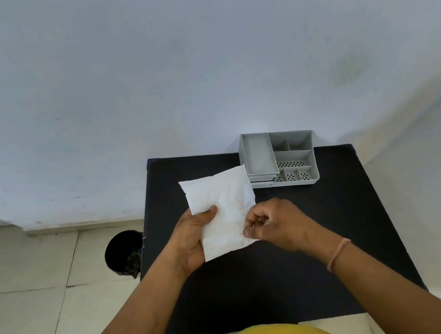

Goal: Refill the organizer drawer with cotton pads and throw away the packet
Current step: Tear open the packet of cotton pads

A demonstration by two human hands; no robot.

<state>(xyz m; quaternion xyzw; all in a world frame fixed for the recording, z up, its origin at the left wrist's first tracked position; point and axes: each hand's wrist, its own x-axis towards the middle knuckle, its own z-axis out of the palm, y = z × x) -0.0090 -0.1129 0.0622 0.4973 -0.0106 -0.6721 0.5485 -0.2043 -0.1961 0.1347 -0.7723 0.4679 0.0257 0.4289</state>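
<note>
A white packet of cotton pads [223, 201] is held above the black table [261, 284]. My left hand [193, 237] grips its left edge, thumb on top. My right hand [274, 223] pinches the packet's lower right corner between thumb and fingers. The grey organizer [294, 156] stands at the table's far right edge against the wall. Its drawer [259, 158] is pulled out on the left side and looks empty.
A black bin [124, 252] stands on the tiled floor just left of the table. A pale wall runs behind the table. My yellow shirt and a foot show at the bottom edge.
</note>
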